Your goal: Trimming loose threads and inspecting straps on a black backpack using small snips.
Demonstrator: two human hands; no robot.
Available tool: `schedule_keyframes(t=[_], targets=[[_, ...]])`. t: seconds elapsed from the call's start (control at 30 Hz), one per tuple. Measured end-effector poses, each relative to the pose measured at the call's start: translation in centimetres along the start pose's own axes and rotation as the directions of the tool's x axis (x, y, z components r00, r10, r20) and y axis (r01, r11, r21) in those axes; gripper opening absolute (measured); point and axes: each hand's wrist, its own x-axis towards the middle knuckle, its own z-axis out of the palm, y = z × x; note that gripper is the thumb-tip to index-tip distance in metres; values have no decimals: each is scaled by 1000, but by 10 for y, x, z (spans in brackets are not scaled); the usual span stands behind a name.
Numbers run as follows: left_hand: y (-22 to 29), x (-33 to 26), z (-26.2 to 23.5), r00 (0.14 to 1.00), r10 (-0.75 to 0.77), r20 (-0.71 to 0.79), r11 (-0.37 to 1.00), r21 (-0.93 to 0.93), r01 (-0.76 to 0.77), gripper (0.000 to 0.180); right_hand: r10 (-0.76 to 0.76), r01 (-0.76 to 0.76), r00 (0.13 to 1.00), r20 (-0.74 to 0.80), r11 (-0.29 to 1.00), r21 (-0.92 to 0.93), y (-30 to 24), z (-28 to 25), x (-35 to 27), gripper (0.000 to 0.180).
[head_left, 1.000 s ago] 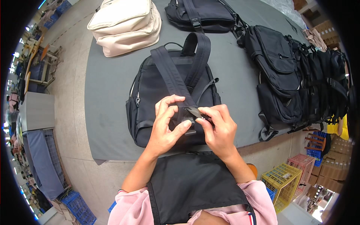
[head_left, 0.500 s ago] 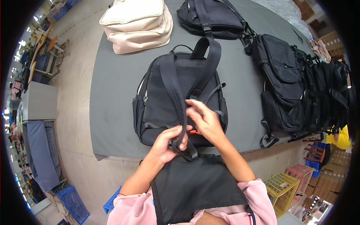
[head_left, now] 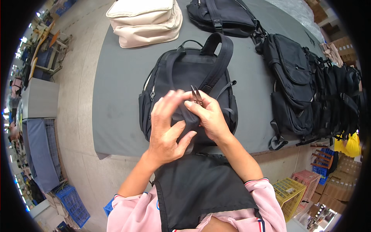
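A black backpack lies on the table in front of me with its shoulder straps upward. My right hand is closed round small thread snips, whose dark blades point away from me. The near part of a shoulder strap bunches up beside the right fingers; whether they also pinch it is hidden. Just left of that strap, my left hand has its fingers spread and slightly blurred, with no visible grip on anything. The other strap arches up at the far right of the backpack.
Cream bags are stacked at the far left of the grey table. Another black backpack lies at the back, and several black backpacks line the right side. Yellow and pink crates stand below right.
My left hand has let go of the strap's lower end and moved up, fingers spreading. My right hand has turned so the snips' blades now show. The left strap has bunched toward the right hand.
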Motion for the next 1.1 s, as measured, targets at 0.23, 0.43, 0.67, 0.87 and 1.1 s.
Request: schedule_keyframes(t=[0.23,0.43,0.67,0.87,1.1], targets=[[-19,1,8,870,-372,322,654,-574,492,33,-213,137,958,-193,929,-345,14,-23,-21,22],[-21,-1,7,808,-416,416,499,-639,586,40,-509,374,854,107,459,-806,-9,-33,-40,26],[-22,-1,9,837,-379,393,612,-572,546,44,-572,492,748,337,136,-860,-16,-33,-28,22],[-22,-3,10,828,-406,387,594,-577,561,47,-622,500,721,305,162,-851,-11,-35,-30,23],[-25,-3,11,831,-400,386,572,-603,556,46,-654,490,723,224,256,-833,-11,-29,-30,19]])
